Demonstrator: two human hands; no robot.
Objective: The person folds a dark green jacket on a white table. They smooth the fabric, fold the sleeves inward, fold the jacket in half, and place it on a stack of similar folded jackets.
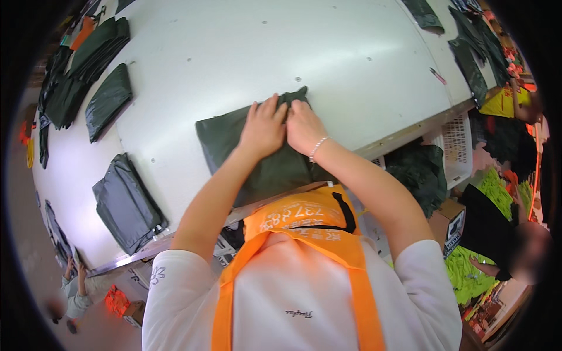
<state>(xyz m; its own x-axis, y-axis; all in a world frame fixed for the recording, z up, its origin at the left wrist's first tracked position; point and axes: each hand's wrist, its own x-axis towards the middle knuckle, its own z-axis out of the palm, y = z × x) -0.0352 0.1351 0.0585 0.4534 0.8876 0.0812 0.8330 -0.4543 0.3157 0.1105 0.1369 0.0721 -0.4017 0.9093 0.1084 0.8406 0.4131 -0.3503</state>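
Note:
A folded dark green garment [234,137] of smooth, slightly shiny fabric lies on the white table in front of me, its near side reaching the table edge. My left hand [264,126] rests on top of it, fingers stretched toward the far edge. Right beside it, my right hand [304,126], with a bracelet at the wrist, is closed on the fabric near the far right corner. A small tip of cloth sticks up just beyond the two hands. What lies under my palms is hidden.
More folded dark garments [126,202] lie on the white table [234,52] at left and far right. A red pen-like object [437,76] sits near the right edge. Dark cloth and a white crate [458,146] stand beyond the edge. Other people work at both sides.

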